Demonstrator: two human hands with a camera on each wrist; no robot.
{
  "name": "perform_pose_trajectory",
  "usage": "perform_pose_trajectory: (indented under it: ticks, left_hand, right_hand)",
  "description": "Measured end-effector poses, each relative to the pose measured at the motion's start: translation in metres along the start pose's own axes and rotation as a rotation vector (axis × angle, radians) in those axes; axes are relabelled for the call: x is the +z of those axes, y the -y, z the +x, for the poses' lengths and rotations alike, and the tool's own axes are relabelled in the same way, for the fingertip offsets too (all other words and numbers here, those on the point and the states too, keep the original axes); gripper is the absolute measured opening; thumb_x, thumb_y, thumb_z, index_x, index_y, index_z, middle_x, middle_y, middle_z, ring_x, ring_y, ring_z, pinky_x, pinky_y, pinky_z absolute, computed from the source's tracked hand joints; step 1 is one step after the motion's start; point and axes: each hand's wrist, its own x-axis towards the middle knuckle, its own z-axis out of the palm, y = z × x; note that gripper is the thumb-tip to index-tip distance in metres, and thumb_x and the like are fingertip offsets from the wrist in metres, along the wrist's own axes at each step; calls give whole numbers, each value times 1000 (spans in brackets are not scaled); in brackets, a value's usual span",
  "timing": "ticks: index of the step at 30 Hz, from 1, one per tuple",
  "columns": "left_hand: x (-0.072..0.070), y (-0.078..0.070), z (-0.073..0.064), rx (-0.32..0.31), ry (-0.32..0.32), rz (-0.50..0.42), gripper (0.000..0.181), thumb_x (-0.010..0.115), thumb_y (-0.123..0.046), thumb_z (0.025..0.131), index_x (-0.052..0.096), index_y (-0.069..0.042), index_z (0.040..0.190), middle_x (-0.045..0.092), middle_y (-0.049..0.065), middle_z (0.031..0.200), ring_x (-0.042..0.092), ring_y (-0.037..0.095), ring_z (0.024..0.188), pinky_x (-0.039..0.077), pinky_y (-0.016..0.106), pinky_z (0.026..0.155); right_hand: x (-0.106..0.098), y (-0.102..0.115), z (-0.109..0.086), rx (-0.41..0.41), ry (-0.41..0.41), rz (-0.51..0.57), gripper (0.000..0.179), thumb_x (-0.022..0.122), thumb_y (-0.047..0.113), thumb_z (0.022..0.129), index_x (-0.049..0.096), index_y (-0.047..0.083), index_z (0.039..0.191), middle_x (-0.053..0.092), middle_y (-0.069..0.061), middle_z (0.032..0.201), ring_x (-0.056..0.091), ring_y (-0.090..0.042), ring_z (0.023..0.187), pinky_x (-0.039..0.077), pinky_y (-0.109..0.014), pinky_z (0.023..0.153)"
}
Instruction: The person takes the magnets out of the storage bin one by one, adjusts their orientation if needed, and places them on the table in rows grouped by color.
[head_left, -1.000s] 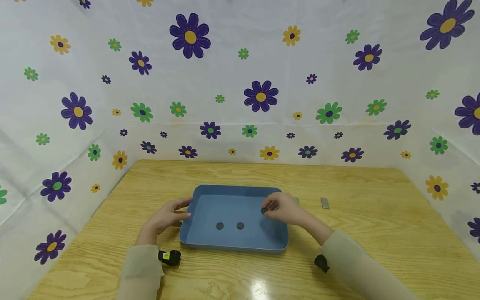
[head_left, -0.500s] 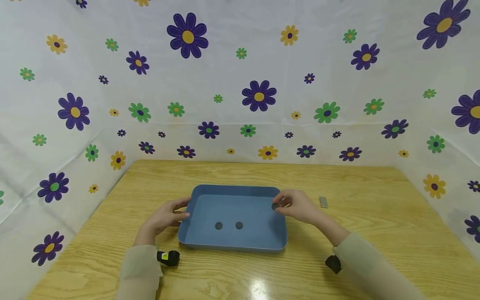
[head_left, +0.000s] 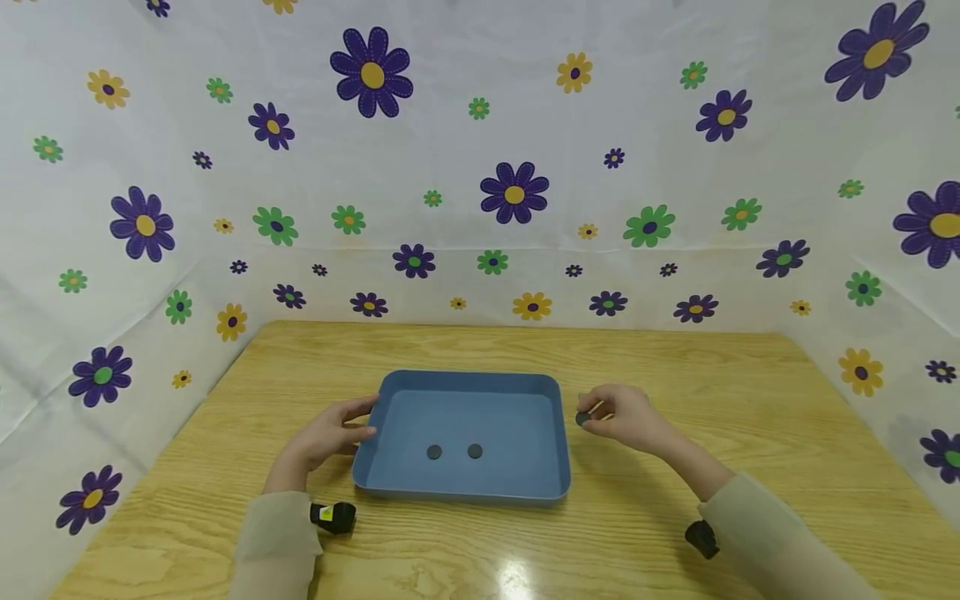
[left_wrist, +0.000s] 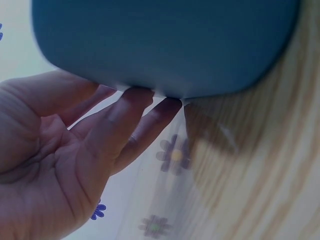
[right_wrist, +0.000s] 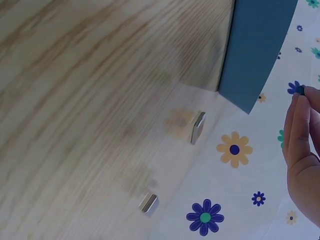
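A shallow blue tray (head_left: 461,497) lies on the wooden table, with two small dark round discs (head_left: 434,452) on its floor. My right hand (head_left: 626,421) pinches another dark disc (head_left: 582,418) between thumb and fingertips, just outside the tray's right wall and above the table. In the right wrist view, that disc (right_wrist: 300,90) shows at the fingertips. At the tray's left side, my left hand (head_left: 326,435) touches the wall with loosely extended fingers. The left wrist view has its fingertips (left_wrist: 137,97) against the tray's outer side (left_wrist: 165,55).
Two small silvery rectangular pieces (right_wrist: 198,127) lie on the table right of the tray in the right wrist view; my right hand mostly hides them in the head view. A white flower-patterned sheet (head_left: 450,125) encloses the table's back and sides.
My right hand has carried the pinched disc rightward, from over the tray to outside its right wall. My left hand keeps its place at the tray's left side.
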Motion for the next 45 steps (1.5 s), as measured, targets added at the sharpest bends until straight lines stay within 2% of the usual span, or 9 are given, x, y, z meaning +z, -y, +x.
perform_pose_trajectory:
  ticks: [12,20,31,45]
  left_hand:
    - [0,-1,0,26,14,-2,59,53,-10,89,24,-1,139,20,26,140,41,39,114,46,42,82]
    - [0,1,2,23,4,14,57,52,-9,89,25,-1,139,22,25,139,41,39,114,46,42,81]
    - [0,0,1,18,9,-2,58,52,-7,89,24,0,139,21,27,139,42,40,113,46,43,80]
    - [0,0,-1,13,8,6,57,52,-7,89,25,0,139,22,27,139,42,39,113,46,43,81]
  right_hand:
    - [7,-16,3,57,29,-80,11,66,-3,73,64,-2,84,62,-9,83,60,-18,71,49,-24,56]
    - [12,-23,6,77,125,-115,11,64,-6,73,63,-2,83,61,-7,82,60,-23,74,50,-29,63]
    - [18,-28,9,27,190,-182,11,62,-9,70,64,-1,78,62,-5,77,60,-20,69,50,-27,61]
    - [22,-26,9,6,196,-237,10,65,-7,70,65,0,78,62,-5,75,60,-18,67,49,-27,59]
